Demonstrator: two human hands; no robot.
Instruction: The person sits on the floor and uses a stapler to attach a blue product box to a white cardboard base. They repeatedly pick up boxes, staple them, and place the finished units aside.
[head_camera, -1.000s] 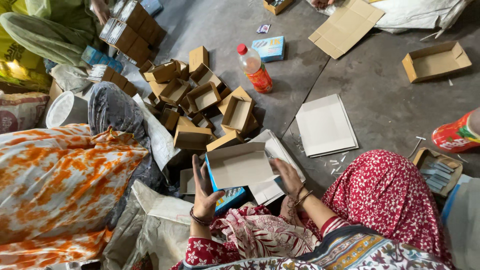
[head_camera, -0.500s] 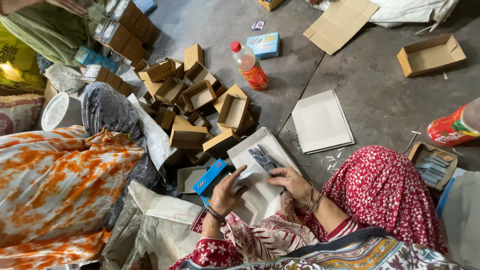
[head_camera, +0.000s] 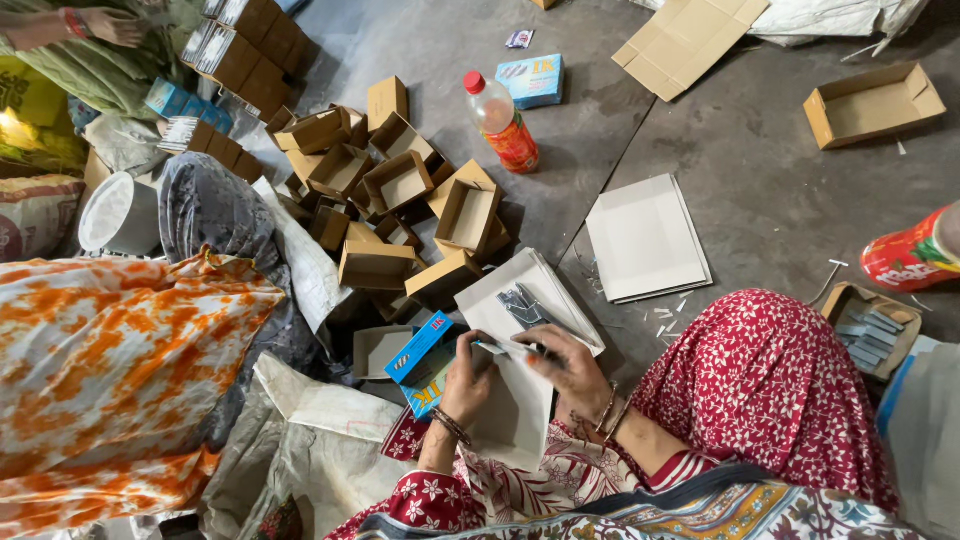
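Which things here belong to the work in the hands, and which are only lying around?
In use:
- left hand on the blue printed box
- right hand on the white card sheets
- grey metal strips on those sheets

Lying about:
- open brown cardboard boxes
- bottle with orange drink
- separate stack of white sheets
- white bucket

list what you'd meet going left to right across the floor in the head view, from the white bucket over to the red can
white bucket → heap of open brown cartons → orange drink bottle → flat white card stack → small tray of grey pieces → red can
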